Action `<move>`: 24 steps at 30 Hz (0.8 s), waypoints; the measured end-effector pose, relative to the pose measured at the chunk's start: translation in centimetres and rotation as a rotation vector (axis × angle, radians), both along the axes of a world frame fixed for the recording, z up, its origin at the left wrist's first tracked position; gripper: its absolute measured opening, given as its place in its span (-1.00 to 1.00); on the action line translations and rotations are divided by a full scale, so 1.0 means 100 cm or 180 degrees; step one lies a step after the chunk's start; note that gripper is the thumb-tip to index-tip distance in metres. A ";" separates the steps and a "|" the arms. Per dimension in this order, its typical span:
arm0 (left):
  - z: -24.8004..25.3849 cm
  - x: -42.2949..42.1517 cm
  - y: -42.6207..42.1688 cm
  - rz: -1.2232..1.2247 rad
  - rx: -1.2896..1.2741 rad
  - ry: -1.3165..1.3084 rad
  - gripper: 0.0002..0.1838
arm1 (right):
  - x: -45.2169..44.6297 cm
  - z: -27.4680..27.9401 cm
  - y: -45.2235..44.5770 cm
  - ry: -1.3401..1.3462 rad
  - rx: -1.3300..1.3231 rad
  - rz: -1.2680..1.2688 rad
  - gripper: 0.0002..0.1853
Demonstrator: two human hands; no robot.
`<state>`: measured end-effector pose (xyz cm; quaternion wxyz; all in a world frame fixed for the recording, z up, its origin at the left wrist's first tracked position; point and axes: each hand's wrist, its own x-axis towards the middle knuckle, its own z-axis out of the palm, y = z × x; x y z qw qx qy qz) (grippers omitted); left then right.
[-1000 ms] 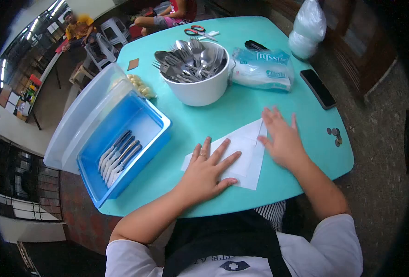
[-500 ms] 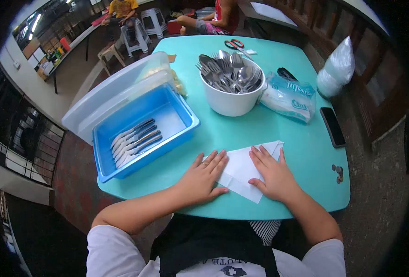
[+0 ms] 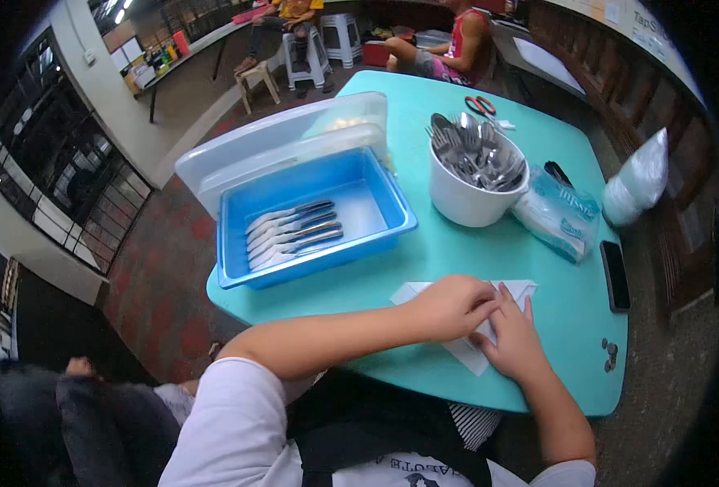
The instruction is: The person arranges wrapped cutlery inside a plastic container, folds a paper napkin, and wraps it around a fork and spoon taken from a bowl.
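Note:
A folded white paper napkin (image 3: pixel 469 357) lies near the table's front edge, its middle covered by my hands. My left hand (image 3: pixel 454 307) reaches across the napkin with its fingers bent and drawn together, the tips meeting my right hand; what they pinch, if anything, is hidden. My right hand (image 3: pixel 512 334) rests on the napkin's right part, fingers stretched out and pointing away from me. To the left stands a blue tray (image 3: pixel 319 264) with several wrapped sets of cutlery (image 3: pixel 294 234) in a row. Behind my hands is a white tub (image 3: pixel 465 203) full of forks and spoons (image 3: pixel 477 154).
On the turquoise table (image 3: pixel 359 300) are a napkin pack (image 3: pixel 558 215), scissors (image 3: pixel 481 105), a phone (image 3: pixel 615 276), coins (image 3: pixel 610 355) and a plastic-wrapped bundle (image 3: pixel 637 178). A clear lid (image 3: pixel 286 138) leans behind the tray. Two people sit beyond, and another person's arm shows lower left.
My left hand has moved right, from lying flat on the napkin's left side to meeting my right hand over its middle. The view has turned left; a person has appeared at lower left.

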<state>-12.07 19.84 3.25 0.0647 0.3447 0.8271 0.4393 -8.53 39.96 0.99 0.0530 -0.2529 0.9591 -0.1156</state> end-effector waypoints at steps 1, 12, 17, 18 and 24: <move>-0.009 -0.009 0.011 -0.0108 0.0452 -0.0519 -0.73 | 0.000 0.003 0.000 -0.0092 0.0008 -0.0037 -0.21; -0.073 -0.030 0.025 -0.0514 0.1677 -0.2252 -0.76 | -0.017 0.020 0.012 0.0330 0.0121 0.0160 -0.43; -0.077 -0.033 0.021 -0.0663 0.1900 -0.2575 -0.81 | -0.080 0.079 0.029 0.1470 -0.0125 -0.0258 -0.71; -0.076 -0.033 0.020 -0.0679 0.1893 -0.2605 -0.81 | -0.096 0.093 0.029 0.1871 -0.0260 -0.0212 -0.77; -0.075 -0.036 0.019 -0.0838 0.1693 -0.2522 -0.82 | -0.184 0.128 0.006 0.1674 -0.0011 0.0205 -0.87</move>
